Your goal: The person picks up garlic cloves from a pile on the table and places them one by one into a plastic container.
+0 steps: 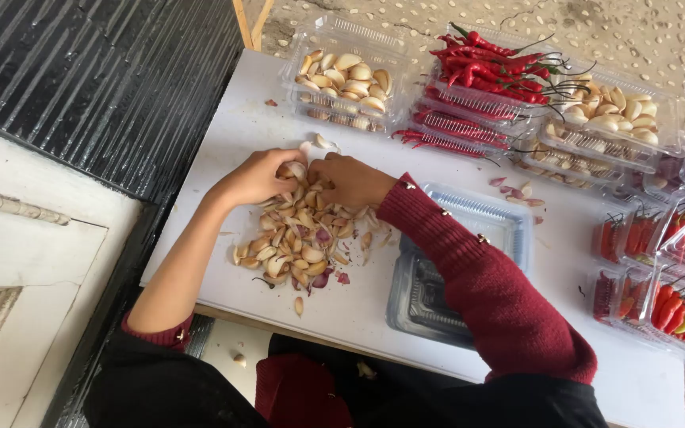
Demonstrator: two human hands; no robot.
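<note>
Both hands meet over the garlic pile [299, 238] near the table's [374, 305] left edge. The left hand [257, 178] curls around cloves; the right hand [352, 181] lies cupped on the pile, its grip unclear. An empty tray [469, 261] sits just right of the pile.

Loose pile of pale, purple-tinged garlic cloves [299, 242], heaped on white table
</note>
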